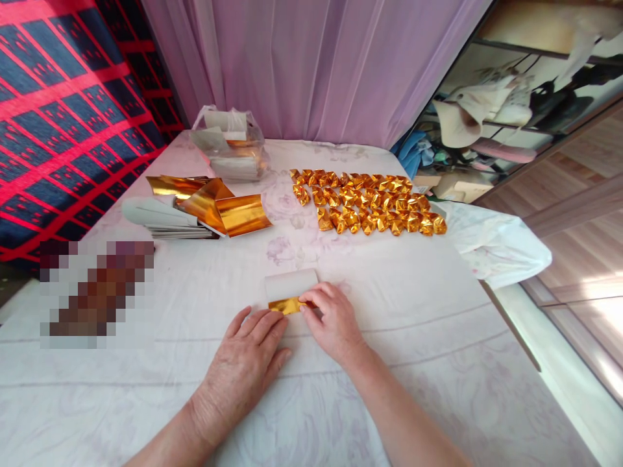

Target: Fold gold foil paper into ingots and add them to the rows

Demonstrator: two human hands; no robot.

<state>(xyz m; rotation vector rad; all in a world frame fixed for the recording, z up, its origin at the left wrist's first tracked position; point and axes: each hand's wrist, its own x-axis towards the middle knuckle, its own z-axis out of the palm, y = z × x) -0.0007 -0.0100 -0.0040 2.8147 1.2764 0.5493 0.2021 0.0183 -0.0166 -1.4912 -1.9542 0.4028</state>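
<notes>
Gold foil paper [287, 305], partly folded with its white back up, lies near the surface's [438, 337] front edge. Left hand [246, 363] rests flat beside it, fingers spread; right hand [333, 318] pinches its edge, creasing. Finished folded gold pieces [367, 201] sit in rows toward the far edge.

A small sheet of gold paper [289, 295] lies flat on the white cloth, just in front of the person. It is partly folded: the far part shows its plain white back as a rounded rectangle, while the near edge is turned over so a narrow strip of shiny gold faces up. The right hand [335, 321] pinches that gold strip at its right end with the fingertips. The left hand [248, 360] rests flat, fingertips touching the strip's left end.
</notes>
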